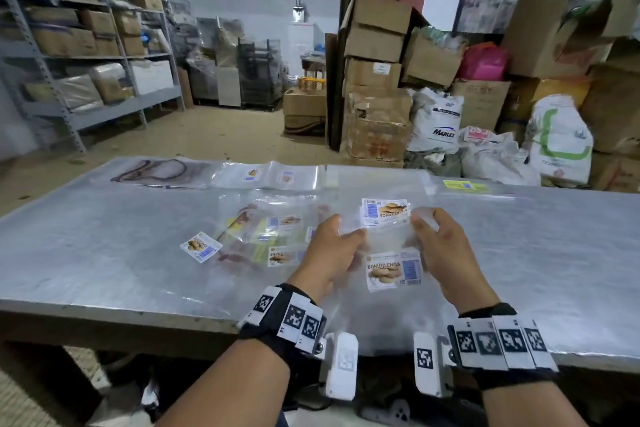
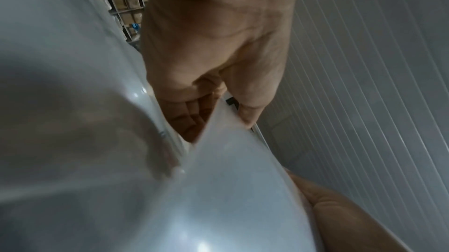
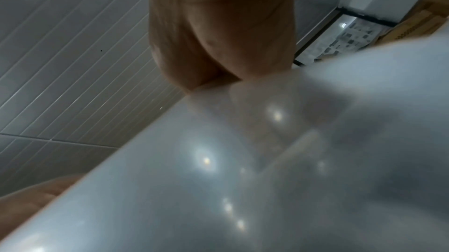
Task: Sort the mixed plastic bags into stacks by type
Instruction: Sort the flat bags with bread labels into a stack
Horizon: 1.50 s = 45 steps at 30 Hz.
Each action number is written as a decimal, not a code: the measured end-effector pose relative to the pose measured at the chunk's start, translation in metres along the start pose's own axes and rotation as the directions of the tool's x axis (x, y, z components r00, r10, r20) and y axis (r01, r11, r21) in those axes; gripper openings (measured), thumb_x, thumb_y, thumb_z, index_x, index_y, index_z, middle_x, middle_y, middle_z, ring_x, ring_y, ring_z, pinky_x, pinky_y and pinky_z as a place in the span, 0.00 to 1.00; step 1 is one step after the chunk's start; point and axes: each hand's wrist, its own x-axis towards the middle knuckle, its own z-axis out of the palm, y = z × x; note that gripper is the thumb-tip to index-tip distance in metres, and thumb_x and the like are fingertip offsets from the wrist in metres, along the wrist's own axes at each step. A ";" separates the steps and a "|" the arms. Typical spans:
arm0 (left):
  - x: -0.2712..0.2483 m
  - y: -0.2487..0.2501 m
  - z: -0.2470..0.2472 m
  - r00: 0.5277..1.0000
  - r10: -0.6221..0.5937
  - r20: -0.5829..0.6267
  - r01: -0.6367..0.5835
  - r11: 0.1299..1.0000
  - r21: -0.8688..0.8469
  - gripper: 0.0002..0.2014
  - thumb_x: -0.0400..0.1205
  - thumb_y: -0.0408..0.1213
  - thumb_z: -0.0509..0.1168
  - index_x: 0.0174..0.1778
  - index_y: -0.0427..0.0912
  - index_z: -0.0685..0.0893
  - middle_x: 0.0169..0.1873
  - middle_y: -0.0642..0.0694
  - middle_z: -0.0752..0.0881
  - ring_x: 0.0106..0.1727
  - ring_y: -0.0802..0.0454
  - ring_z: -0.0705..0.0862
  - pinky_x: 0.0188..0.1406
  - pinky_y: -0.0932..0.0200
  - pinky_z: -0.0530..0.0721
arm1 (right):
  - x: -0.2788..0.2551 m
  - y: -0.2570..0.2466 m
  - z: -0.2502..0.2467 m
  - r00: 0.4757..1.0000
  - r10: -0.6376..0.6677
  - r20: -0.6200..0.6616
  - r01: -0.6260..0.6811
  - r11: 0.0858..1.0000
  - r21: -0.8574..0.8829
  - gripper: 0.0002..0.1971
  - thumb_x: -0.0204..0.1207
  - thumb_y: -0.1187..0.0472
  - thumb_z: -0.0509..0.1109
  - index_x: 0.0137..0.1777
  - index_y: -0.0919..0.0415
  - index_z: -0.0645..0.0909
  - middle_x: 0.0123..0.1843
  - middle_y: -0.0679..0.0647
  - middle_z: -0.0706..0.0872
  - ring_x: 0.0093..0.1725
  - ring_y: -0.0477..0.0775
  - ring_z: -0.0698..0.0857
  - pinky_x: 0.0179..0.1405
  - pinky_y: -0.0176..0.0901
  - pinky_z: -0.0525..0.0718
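Stretching across the middle of the head view, the metal counter (image 1: 519,253) carries everything I am sorting. Behind it, shelving (image 1: 69,45) fills the upper left of the frame and stacked cardboard boxes (image 1: 375,80) and sacks (image 1: 557,139) crowd the upper right.

Along the counter's far edge lie flat stacks of clear bags (image 1: 270,175), and further right one with a yellow label (image 1: 462,185). Left of centre sits the mixed pile of bags (image 1: 263,236), overlapping, some with biscuit labels, one such label (image 1: 201,246) at its left edge.

At centre I hold a clear labelled bag (image 1: 384,246) just above the counter, its biscuit label showing near the lower end and another label at the upper end. My left hand (image 1: 329,250) has a pinching grip on the bag's left edge, thumb on top; in the left wrist view the fingers (image 2: 189,114) curl under the film. My right hand (image 1: 446,253) grasps the right edge with curled fingers.
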 end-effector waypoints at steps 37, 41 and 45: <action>-0.070 -0.050 -0.195 0.998 0.030 -0.049 0.030 0.449 0.893 0.23 0.84 0.58 0.66 0.76 0.61 0.79 0.76 0.57 0.79 0.77 0.51 0.76 0.78 0.43 0.72 | -0.013 0.044 0.120 0.997 -0.032 0.068 0.040 0.991 -0.125 0.05 0.90 0.53 0.60 0.62 0.48 0.74 0.50 0.45 0.85 0.52 0.56 0.88 0.54 0.58 0.88; -0.053 -0.023 -0.201 0.993 0.095 -0.070 0.012 0.512 0.859 0.25 0.81 0.62 0.68 0.74 0.60 0.81 0.71 0.54 0.83 0.69 0.49 0.83 0.72 0.46 0.79 | -0.016 0.043 0.119 0.998 -0.026 0.060 0.031 0.995 -0.092 0.04 0.90 0.53 0.60 0.60 0.45 0.74 0.50 0.44 0.86 0.50 0.56 0.90 0.53 0.60 0.89; -0.013 -0.004 -0.205 0.992 0.106 -0.071 -0.001 0.562 0.827 0.29 0.83 0.48 0.72 0.82 0.52 0.74 0.79 0.49 0.77 0.70 0.48 0.82 0.61 0.59 0.78 | -0.015 0.044 0.120 0.998 -0.014 0.057 0.019 0.996 -0.092 0.04 0.90 0.53 0.60 0.60 0.45 0.75 0.51 0.46 0.87 0.49 0.56 0.91 0.50 0.60 0.90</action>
